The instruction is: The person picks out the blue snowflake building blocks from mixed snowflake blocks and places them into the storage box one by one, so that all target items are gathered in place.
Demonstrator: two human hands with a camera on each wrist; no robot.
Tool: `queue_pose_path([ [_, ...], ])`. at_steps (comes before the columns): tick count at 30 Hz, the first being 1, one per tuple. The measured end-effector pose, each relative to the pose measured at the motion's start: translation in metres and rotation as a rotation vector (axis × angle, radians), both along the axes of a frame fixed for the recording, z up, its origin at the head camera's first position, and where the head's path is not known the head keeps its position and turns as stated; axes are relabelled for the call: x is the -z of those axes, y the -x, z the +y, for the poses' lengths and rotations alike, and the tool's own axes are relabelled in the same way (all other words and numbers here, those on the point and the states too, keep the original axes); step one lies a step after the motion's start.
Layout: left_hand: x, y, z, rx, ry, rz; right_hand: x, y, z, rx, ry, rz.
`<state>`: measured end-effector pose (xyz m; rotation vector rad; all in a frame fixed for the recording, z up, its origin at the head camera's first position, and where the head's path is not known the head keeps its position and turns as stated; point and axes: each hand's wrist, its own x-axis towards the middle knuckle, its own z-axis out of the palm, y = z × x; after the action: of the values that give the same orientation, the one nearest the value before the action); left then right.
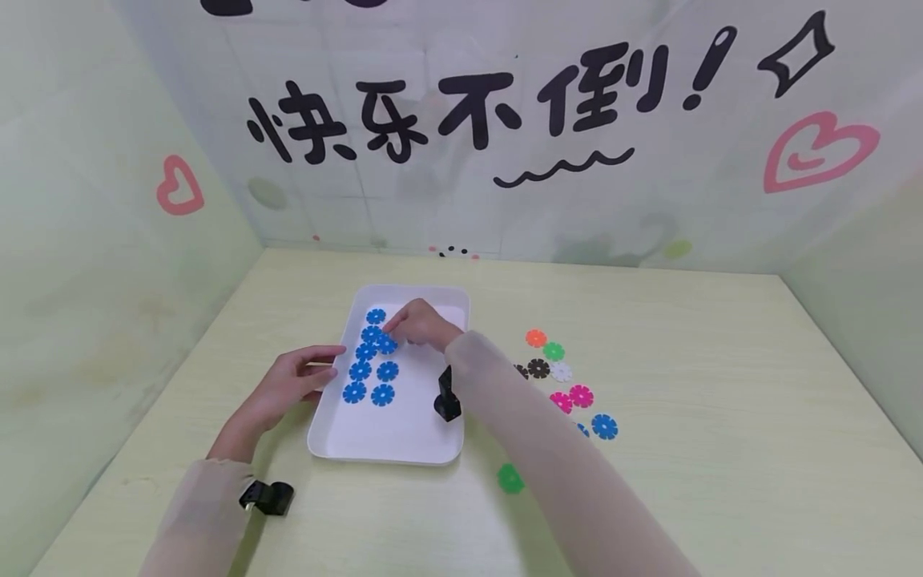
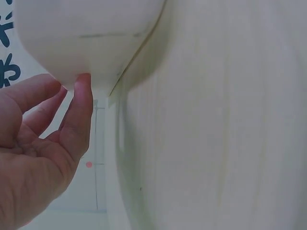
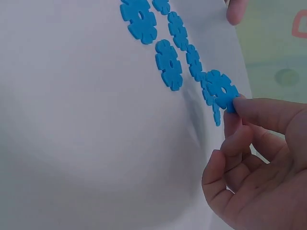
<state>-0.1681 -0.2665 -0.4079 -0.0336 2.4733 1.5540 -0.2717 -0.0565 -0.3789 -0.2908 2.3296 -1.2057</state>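
My right hand [image 1: 421,323] pinches a blue notched snowflake disc [image 3: 221,88] between thumb and finger above the tray, its other fingers loosely bent. In the head view this disc [image 1: 387,344] hangs beside a left-hand column of blue discs [image 1: 360,370]. Two more blue discs [image 1: 383,394] lie in a second column to the right. The white tray [image 1: 411,437] lies on the table under them. At its left side, my left hand [image 1: 284,385] touches the rim with fingertips, fingers mostly extended. The left wrist view shows those fingers [image 2: 82,103] against the tray's outer wall [image 2: 72,62].
Right of the tray lie loose discs: orange [image 1: 536,338], green [image 1: 554,351], black [image 1: 538,369], white [image 1: 561,371], pink [image 1: 581,396] and blue [image 1: 604,426]. My right sleeve [image 1: 534,433] covers part of that group. A green disc [image 1: 510,479] lies nearer me. Printed walls enclose the table [image 1: 721,449].
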Motion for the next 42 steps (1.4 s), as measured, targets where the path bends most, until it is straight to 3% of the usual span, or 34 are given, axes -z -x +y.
queue_pose_path([
  [10,-0.001,-0.002,0.006,0.016,-0.029,0.01,0.025,0.0,0.013,0.054,0.037,0.03],
  [21,0.0,-0.002,0.009,0.018,-0.019,0.016,0.026,-0.001,0.014,0.063,0.002,0.064],
  [27,-0.001,-0.002,0.009,0.021,-0.011,0.014,0.015,0.003,0.013,0.062,0.026,0.057],
  [30,-0.002,-0.003,0.008,0.016,0.0,0.013,0.001,0.004,0.017,0.002,0.029,0.064],
  [36,-0.003,-0.002,0.007,0.011,-0.011,0.008,-0.031,-0.002,0.049,-0.22,-0.009,0.167],
  [42,-0.003,-0.004,0.002,0.007,-0.014,0.021,-0.037,-0.021,0.109,-0.335,-0.055,0.249],
])
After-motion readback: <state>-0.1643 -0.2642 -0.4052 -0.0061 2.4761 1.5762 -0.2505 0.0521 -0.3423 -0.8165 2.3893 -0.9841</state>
